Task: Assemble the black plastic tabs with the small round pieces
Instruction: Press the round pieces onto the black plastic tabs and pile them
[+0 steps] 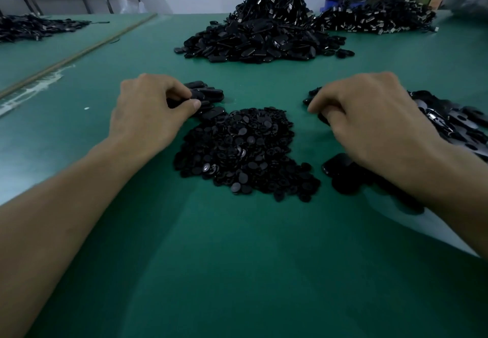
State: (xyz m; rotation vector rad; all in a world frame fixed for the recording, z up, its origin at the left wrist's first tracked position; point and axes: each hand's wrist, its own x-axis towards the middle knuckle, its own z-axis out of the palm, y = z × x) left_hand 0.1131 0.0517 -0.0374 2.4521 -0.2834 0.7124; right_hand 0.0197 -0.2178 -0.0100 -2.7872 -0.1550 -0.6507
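A heap of small round black pieces [245,152] lies on the green table between my hands. My left hand [150,113] reaches into a small cluster of black plastic tabs [208,94] just left of the heap, its thumb and curled fingers pinching one tab. My right hand [369,118] is at the near edge of another pile of black tabs [449,121] on the right, fingers curled round a black tab that is mostly hidden under the hand. A few tabs [338,168] lie below my right wrist.
A large mound of black tabs and cables [264,34] sits at the far centre of the green table [237,258]. Another pile of cabled parts [377,18] is at the far right, and a flat pile [34,26] at the far left. A wooden strip [79,52] runs diagonally on the left.
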